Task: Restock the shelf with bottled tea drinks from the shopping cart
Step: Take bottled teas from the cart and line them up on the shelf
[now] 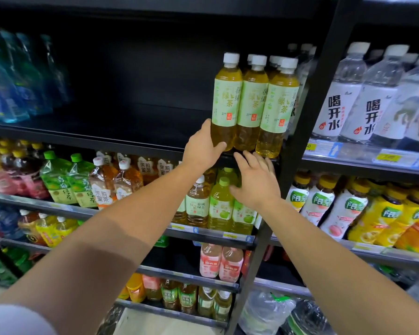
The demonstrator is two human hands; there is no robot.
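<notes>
Several green tea bottles with pale green labels and white caps stand at the right end of a black shelf (pixel 131 139). My left hand (pixel 201 151) grips the base of the leftmost bottle (pixel 226 100), thumb across its front. Beside it stand a second bottle (pixel 251 102) and a third bottle (pixel 277 110), with more behind them. My right hand (pixel 257 180) hovers just below the shelf edge with its fingers spread and straight, holding nothing. The shopping cart is out of view.
The left and middle of that black shelf are bare, with blue bottles (pixel 10 76) at its far left. Water bottles (pixel 363 97) fill the neighbouring bay to the right. Lower shelves hold assorted tea and juice bottles (pixel 218 204). A black upright post (pixel 307 122) separates the bays.
</notes>
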